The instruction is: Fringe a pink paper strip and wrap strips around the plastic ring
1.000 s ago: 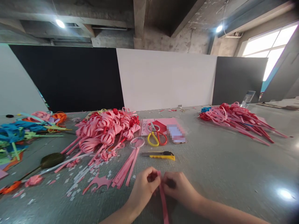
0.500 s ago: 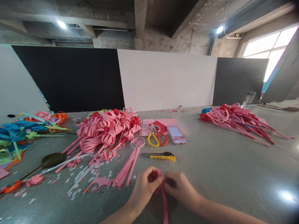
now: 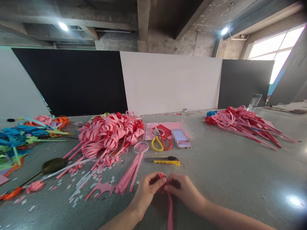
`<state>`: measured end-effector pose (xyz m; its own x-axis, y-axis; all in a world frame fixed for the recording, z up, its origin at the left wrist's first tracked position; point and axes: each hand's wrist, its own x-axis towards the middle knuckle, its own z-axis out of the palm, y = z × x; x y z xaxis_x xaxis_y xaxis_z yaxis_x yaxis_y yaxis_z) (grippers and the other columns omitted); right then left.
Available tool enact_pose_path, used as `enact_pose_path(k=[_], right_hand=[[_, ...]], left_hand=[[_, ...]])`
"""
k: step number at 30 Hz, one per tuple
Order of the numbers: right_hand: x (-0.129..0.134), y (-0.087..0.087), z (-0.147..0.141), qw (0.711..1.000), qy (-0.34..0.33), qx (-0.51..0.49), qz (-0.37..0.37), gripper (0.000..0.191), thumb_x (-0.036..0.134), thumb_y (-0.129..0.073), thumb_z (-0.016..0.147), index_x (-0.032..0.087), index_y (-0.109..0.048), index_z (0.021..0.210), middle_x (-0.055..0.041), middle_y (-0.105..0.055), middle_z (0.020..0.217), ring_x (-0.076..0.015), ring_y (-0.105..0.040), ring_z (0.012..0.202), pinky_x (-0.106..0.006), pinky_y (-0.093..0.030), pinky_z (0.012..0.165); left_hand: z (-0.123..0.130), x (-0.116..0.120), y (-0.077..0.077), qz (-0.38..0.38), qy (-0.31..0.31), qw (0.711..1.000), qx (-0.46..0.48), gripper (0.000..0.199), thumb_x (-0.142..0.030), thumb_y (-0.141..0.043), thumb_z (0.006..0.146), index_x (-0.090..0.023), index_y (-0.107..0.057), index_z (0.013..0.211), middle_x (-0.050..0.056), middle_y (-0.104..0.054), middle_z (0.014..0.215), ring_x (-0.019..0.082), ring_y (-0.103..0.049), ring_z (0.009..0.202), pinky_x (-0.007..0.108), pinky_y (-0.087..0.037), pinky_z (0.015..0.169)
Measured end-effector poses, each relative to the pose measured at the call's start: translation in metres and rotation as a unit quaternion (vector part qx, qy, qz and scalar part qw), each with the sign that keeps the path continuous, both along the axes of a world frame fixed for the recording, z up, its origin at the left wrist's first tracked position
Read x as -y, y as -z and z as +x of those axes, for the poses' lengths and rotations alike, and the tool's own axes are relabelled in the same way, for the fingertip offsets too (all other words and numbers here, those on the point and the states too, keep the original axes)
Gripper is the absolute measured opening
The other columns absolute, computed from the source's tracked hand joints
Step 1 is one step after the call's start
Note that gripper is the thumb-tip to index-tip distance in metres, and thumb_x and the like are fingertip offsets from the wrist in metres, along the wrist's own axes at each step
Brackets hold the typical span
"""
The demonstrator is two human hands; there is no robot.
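Observation:
Between my two hands runs a narrow pink paper strip (image 3: pixel 170 212), its long end hanging toward the table's near edge. My left hand (image 3: pixel 150 188) pinches its upper end between thumb and fingers. Close against it, my right hand (image 3: pixel 181 188) pinches the strip just below that; the fingertips nearly touch. Beyond my hands lies a yellow utility knife (image 3: pixel 166 162). Past the knife are scissors (image 3: pixel 157 144) with one yellow and one red handle. A bundle of pink strips (image 3: pixel 130 169) lies to the left, with a white ring (image 3: pixel 135 147) at its top.
A heap of curled pink paper flowers (image 3: pixel 107 134) lies left of centre, near white paper scraps (image 3: pixel 82 182). Blue paper pieces (image 3: pixel 19 134) are at far left. A phone (image 3: pixel 181 138) rests on pink sheets. More pink paper stems (image 3: pixel 244 124) lie at right, before a white panel (image 3: pixel 172 83).
The strip's upper end now shows as a small fold at my left fingertips instead of standing straight up. My right fingers have shifted slightly along the strip, and its hanging end bends more.

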<state>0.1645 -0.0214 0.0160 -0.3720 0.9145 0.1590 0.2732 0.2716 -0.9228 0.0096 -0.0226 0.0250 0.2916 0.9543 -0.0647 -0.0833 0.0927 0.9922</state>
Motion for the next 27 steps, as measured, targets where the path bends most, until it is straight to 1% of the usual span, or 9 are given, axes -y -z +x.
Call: enact_pose_path(k=[3,6,9,12,15,17,20,24,27], right_hand=[[-0.002,-0.002,0.001,1.000,0.007,-0.008,-0.012,0.008,0.023,-0.055,0.073,0.017,-0.059,0.070,0.0010,-0.060,0.067,-0.0115,-0.053,0.063,-0.022,-0.040,0.059],[-0.004,-0.001,0.001,1.000,0.018,-0.004,-0.012,0.011,0.025,-0.053,0.075,0.017,-0.058,0.069,0.0013,-0.058,0.064,-0.0113,-0.051,0.061,-0.022,-0.039,0.058],[-0.006,-0.001,0.001,0.999,0.034,0.009,-0.005,0.016,0.029,-0.051,0.076,0.017,-0.056,0.067,0.0024,-0.053,0.061,-0.0105,-0.047,0.058,-0.022,-0.037,0.056],[-0.006,-0.003,0.001,0.999,0.045,0.013,0.000,0.018,0.030,-0.049,0.077,0.017,-0.054,0.066,0.0030,-0.049,0.059,-0.0100,-0.044,0.056,-0.021,-0.034,0.054],[-0.003,-0.006,0.001,0.999,0.040,0.020,0.000,0.017,0.028,-0.046,0.079,0.017,-0.052,0.066,0.0031,-0.047,0.060,-0.0097,-0.042,0.056,-0.021,-0.034,0.053],[-0.001,-0.007,0.001,0.999,0.028,0.031,0.001,0.016,0.027,-0.046,0.078,0.017,-0.051,0.067,0.0034,-0.046,0.059,-0.0095,-0.041,0.056,-0.021,-0.034,0.053],[-0.003,-0.007,0.000,0.999,0.019,0.039,0.013,0.015,0.027,-0.046,0.078,0.017,-0.052,0.067,0.0034,-0.045,0.059,-0.0095,-0.041,0.056,-0.021,-0.033,0.053],[-0.017,-0.005,-0.002,0.998,0.034,0.034,0.046,0.017,0.029,-0.047,0.078,0.017,-0.053,0.069,0.0025,-0.048,0.061,-0.0097,-0.043,0.056,-0.021,-0.034,0.052],[-0.031,-0.003,-0.006,0.996,0.057,0.037,0.059,0.017,0.029,-0.047,0.078,0.017,-0.054,0.069,0.0022,-0.049,0.060,-0.0099,-0.044,0.055,-0.021,-0.034,0.052]], left_hand=[[-0.001,-0.001,0.001,-0.028,-0.004,0.999,0.042,0.026,-0.034,-0.066,0.067,-0.015,-0.064,0.085,0.003,-0.061,0.080,0.015,-0.053,0.075,0.025,-0.042,0.068],[-0.002,-0.002,0.000,-0.036,-0.005,0.997,0.069,0.024,-0.032,-0.067,0.067,-0.015,-0.065,0.084,0.002,-0.060,0.076,0.013,-0.052,0.071,0.024,-0.041,0.067],[-0.002,-0.002,-0.002,-0.022,0.003,0.996,0.081,0.018,-0.031,-0.066,0.069,-0.015,-0.065,0.079,0.000,-0.058,0.072,0.012,-0.050,0.068,0.023,-0.040,0.065],[-0.002,-0.003,-0.003,-0.002,0.013,0.997,0.071,0.016,-0.030,-0.063,0.071,-0.014,-0.064,0.075,0.001,-0.057,0.071,0.013,-0.050,0.068,0.024,-0.039,0.065],[-0.003,-0.005,-0.003,0.024,0.000,0.999,0.029,0.016,-0.030,-0.060,0.073,-0.015,-0.063,0.075,0.001,-0.057,0.072,0.014,-0.051,0.070,0.025,-0.039,0.066],[-0.005,-0.007,-0.002,0.068,-0.020,0.997,-0.040,0.016,-0.031,-0.058,0.073,-0.016,-0.063,0.074,0.000,-0.058,0.070,0.014,-0.051,0.069,0.024,-0.038,0.065],[-0.007,-0.010,0.000,0.138,-0.036,0.980,-0.140,0.016,-0.031,-0.056,0.074,-0.016,-0.062,0.072,0.000,-0.058,0.068,0.015,-0.051,0.067,0.023,-0.038,0.062],[-0.005,-0.019,0.004,0.184,-0.034,0.967,-0.175,0.017,-0.030,-0.050,0.077,-0.017,-0.061,0.074,0.000,-0.060,0.070,0.016,-0.053,0.068,0.023,-0.039,0.062],[-0.003,-0.028,0.005,0.201,-0.035,0.961,-0.189,0.017,-0.029,-0.048,0.077,-0.017,-0.060,0.073,0.001,-0.060,0.070,0.017,-0.054,0.067,0.023,-0.039,0.062]])
